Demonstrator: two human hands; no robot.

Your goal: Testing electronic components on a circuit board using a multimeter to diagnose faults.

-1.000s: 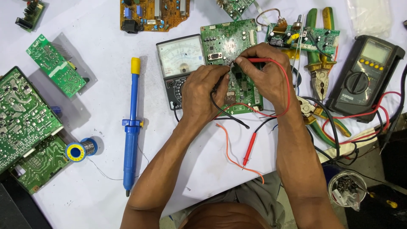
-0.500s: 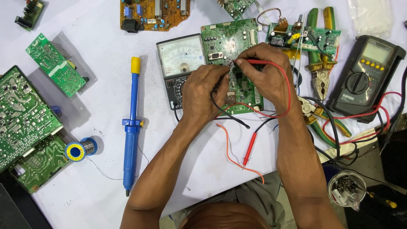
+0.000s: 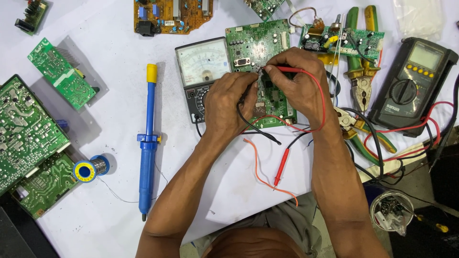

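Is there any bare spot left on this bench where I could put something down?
Yes: the white table is bare between the small green board and the analog meter, and again below the solder spool, left of the blue desoldering pump. Around the left hand, right hand, pliers and digital multimeter it is crowded.

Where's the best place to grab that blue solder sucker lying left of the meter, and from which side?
Take the solder sucker by its long blue barrel, below the yellow cap, coming straight down from above. It lies flat and alone on the white table, with bare space on both sides for fingers.
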